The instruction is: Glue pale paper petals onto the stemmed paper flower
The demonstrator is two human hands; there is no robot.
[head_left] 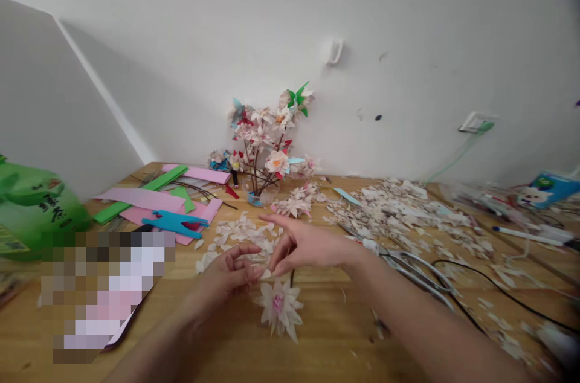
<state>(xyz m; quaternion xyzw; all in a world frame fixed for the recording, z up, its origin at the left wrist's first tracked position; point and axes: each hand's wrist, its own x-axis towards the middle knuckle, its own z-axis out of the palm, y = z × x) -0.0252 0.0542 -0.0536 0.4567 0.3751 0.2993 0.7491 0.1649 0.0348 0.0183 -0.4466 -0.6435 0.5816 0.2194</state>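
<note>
My left hand (233,273) is closed, with thumb and fingertips pinching a small pale petal (266,275). My right hand (306,244) meets it from the other side. Its thumb and curled fingers press together at the petal's edge, while the index finger stretches out to the left. Just below both hands lies a white layered flower (280,307) with a pink centre, its dark stem (292,278) pointing away from me. Beyond the fingers, a loose heap of pale petals (240,231) covers the wood.
A glass vase (259,194) of handmade flowers (263,126) stands against the wall. Coloured paper strips (140,197) and a green bag (40,208) are at left. Dried scraps (394,214), scissors (423,277) and a black cable (498,292) spread over the right side.
</note>
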